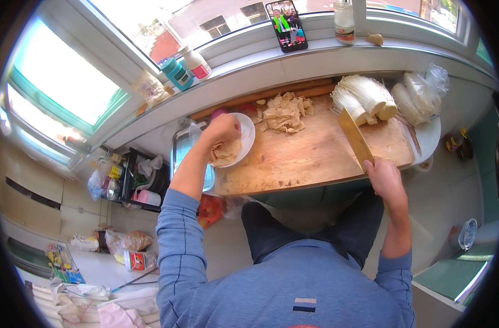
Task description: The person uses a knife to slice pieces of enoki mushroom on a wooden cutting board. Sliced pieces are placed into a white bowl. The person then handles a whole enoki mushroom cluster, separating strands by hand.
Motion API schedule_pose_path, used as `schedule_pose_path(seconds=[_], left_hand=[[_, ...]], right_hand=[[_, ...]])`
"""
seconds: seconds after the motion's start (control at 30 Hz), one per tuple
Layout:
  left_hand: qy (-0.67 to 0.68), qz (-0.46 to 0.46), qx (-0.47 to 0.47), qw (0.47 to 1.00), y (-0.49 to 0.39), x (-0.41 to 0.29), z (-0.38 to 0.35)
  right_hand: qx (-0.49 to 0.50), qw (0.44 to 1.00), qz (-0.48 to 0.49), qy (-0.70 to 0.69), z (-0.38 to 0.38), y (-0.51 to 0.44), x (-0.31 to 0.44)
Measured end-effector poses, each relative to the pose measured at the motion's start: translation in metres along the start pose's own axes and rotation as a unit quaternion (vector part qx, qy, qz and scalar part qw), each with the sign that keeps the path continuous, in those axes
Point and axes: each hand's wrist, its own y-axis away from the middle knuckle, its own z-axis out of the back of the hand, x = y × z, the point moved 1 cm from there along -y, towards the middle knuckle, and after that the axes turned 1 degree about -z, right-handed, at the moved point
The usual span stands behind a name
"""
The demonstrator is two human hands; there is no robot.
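Note:
My right hand [384, 179] grips the handle of a broad cleaver [355, 137], its blade raised at a slant over the right part of a wooden cutting board [315, 160]. At the board's left end, my left hand [227, 127] is curled above a white plate [249, 133]; whether it pinches something cannot be made out. Pale, thin tofu-skin-like pieces [227, 152] lie on the plate below it. A heap of cut pieces of the same look [287, 112] rests at the board's back. Bundles of enoki mushrooms [362, 97] sit behind the blade, at the back right.
Left of the board is a metal tray [176, 149]. Bagged enoki mushrooms [415, 98] lie at the far right. A rolling pin [319, 89] runs along the board's back edge. The windowsill holds a phone [288, 26], a glass jar [344, 24] and bottles [177, 74].

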Motion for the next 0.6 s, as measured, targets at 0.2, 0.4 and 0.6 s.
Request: schedule_pose_path(seconds=[0.2, 0.4, 0.6], left_hand=[[0.423, -0.02, -0.011, 0.906, 0.008, 0.011, 0.034], [0.514, 0.017, -0.022, 0.858, 0.013, -0.001, 0.042], [0.428, -0.04, -0.082, 0.899, 0.012, -0.019, 0.038]], right_hand=[[-0.002, 1.0, -0.006, -0.006, 0.0, 0.001, 0.001], [-0.005, 1.0, 0.002, -0.004, 0.001, 0.001, 0.002], [-0.014, 1.0, 0.004, -0.005, -0.003, 0.0, -0.002]])
